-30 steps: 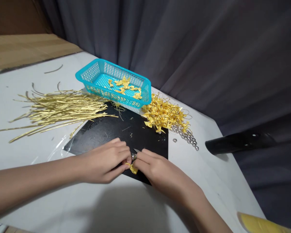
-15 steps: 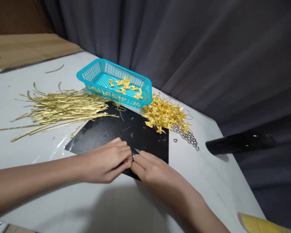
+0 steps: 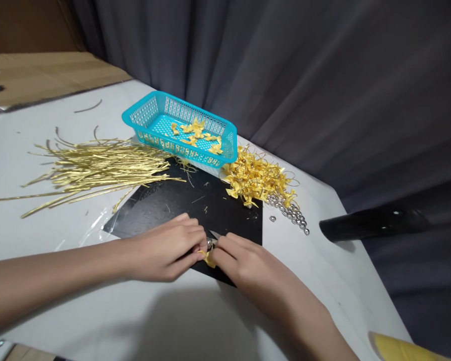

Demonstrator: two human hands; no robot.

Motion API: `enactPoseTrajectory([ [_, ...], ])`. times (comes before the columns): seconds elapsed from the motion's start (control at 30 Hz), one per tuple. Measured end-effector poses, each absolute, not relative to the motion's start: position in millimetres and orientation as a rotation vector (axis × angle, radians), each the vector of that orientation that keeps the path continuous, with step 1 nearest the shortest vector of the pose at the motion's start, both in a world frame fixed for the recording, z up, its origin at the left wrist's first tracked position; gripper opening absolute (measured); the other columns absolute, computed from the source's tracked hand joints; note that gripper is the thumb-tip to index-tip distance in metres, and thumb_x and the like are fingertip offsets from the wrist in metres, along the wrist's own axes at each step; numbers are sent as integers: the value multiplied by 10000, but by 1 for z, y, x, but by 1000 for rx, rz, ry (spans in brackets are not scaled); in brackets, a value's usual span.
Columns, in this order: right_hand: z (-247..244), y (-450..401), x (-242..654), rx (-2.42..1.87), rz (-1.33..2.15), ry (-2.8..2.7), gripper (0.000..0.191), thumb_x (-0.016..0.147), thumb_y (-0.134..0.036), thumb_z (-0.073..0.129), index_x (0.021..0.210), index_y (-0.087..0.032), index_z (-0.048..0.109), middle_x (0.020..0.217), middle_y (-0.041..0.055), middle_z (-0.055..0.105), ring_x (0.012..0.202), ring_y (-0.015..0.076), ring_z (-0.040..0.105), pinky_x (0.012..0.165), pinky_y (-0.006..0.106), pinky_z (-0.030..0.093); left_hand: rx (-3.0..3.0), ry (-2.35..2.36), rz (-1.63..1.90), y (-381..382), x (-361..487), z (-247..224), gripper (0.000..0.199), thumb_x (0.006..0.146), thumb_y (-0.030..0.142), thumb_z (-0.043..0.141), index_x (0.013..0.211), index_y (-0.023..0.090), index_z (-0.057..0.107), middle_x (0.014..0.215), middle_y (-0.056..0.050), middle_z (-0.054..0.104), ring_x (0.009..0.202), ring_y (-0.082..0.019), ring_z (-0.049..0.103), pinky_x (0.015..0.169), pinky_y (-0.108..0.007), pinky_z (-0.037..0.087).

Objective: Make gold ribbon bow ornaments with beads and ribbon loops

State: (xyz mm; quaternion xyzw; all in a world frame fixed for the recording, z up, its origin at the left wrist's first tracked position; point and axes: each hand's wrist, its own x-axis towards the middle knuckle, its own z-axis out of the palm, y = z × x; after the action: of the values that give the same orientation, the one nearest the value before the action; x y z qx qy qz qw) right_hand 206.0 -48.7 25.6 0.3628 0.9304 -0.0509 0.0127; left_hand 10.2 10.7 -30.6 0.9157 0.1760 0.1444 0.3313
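My left hand [image 3: 178, 245] is closed in a pinch on a small yellow ribbon bow [image 3: 209, 259], low over the near part of a black mat [image 3: 154, 213]. My right hand [image 3: 240, 258] meets it from the right, its bent fingers closed against the bow's right side. Between the fingertips shows a small shiny silver piece [image 3: 210, 243], partly hidden. Just beyond the right fingers a pointed metal blade [image 3: 214, 234] sticks out. I cannot tell whether the right hand grips it or it lies on the mat.
A turquoise basket [image 3: 150, 138] with several yellow bows stands behind the mat. Gold ties [image 3: 108, 168] lie left. Right of the basket are piled yellow bows [image 3: 259, 175] and silver beads [image 3: 295, 215]. A black cylindrical object [image 3: 372, 223] is at the table's right edge, before a dark curtain [image 3: 323, 90].
My right hand has shifted slightly right, away from the left fingertips. More of the bow and the silver piece now shows between them. The view has moved a little.
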Motion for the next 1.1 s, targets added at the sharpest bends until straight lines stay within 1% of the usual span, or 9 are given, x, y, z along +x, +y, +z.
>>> enactPoseTrajectory([
  [0.1, 30, -49, 210, 1183, -153, 2900, 177, 897, -14, 488, 899, -121, 629, 817, 66, 612, 702, 187, 515, 590, 286, 438, 2365, 456, 383, 11, 10, -30, 130, 930, 164, 427, 853, 190, 527, 786, -15, 573, 716, -172, 484, 732, -304, 330],
  [0.2, 30, -47, 212, 1169, -164, 2924, 172, 916, -33, 481, 879, -125, 622, 807, 60, 600, 711, 185, 503, 606, 283, 434, 2346, 458, 376, 11, 10, -31, 121, 927, 162, 439, 868, 191, 541, 796, -13, 581, 727, -171, 486, 743, -298, 330],
  [0.4, 27, -41, 213, 1141, -290, 2925, 158, 945, -74, 479, 897, -132, 619, 800, 39, 597, 715, 169, 497, 655, 281, 431, 2335, 465, 365, 12, 10, -34, 145, 950, 206, 424, 883, 188, 551, 806, -16, 584, 733, -169, 492, 745, -297, 327],
  [0.5, 33, -39, 217, 1220, -359, 2942, 165, 975, -145, 458, 951, -164, 620, 897, 49, 611, 788, 170, 530, 684, 286, 428, 2276, 491, 391, 11, 10, -33, 131, 947, 215, 440, 884, 189, 551, 822, -9, 594, 751, -163, 509, 775, -297, 332],
  [0.57, 38, -39, 220, 1332, -387, 2957, 154, 978, -202, 469, 1026, -180, 613, 988, 72, 606, 859, 186, 549, 730, 308, 443, 2211, 536, 419, 11, 11, -32, 126, 945, 221, 449, 880, 190, 552, 836, -3, 603, 777, -160, 525, 807, -301, 337],
  [0.63, 42, -42, 222, 1457, -409, 2976, 173, 969, -230, 487, 1096, -182, 594, 1034, 92, 594, 898, 204, 557, 768, 334, 461, 2146, 608, 446, 10, 11, -30, 138, 942, 241, 458, 865, 190, 560, 825, -1, 601, 799, -166, 533, 798, -298, 353],
  [0.77, 39, -48, 219, 1638, -467, 3015, 193, 953, -191, 491, 1128, -164, 570, 1023, 100, 602, 915, 216, 574, 793, 358, 492, 2056, 727, 518, 11, 12, -28, 186, 938, 298, 470, 830, 188, 574, 784, 2, 588, 761, -165, 520, 702, -270, 373],
  [0.93, 25, -50, 214, 1890, -508, 3025, 235, 937, -181, 513, 1168, -175, 552, 1075, 112, 619, 985, 233, 588, 839, 382, 508, 2048, 756, 579, 13, 11, -31, 193, 937, 316, 476, 842, 191, 587, 797, 9, 600, 756, -156, 525, 710, -270, 384],
  [1.1, 23, -48, 213, 1883, -598, 3002, 225, 937, -167, 502, 1148, -164, 584, 1064, 108, 638, 970, 229, 582, 839, 388, 503, 2051, 759, 590, 14, 11, -32, 196, 930, 319, 487, 828, 189, 593, 774, 11, 602, 731, -153, 522, 690, -267, 379],
])
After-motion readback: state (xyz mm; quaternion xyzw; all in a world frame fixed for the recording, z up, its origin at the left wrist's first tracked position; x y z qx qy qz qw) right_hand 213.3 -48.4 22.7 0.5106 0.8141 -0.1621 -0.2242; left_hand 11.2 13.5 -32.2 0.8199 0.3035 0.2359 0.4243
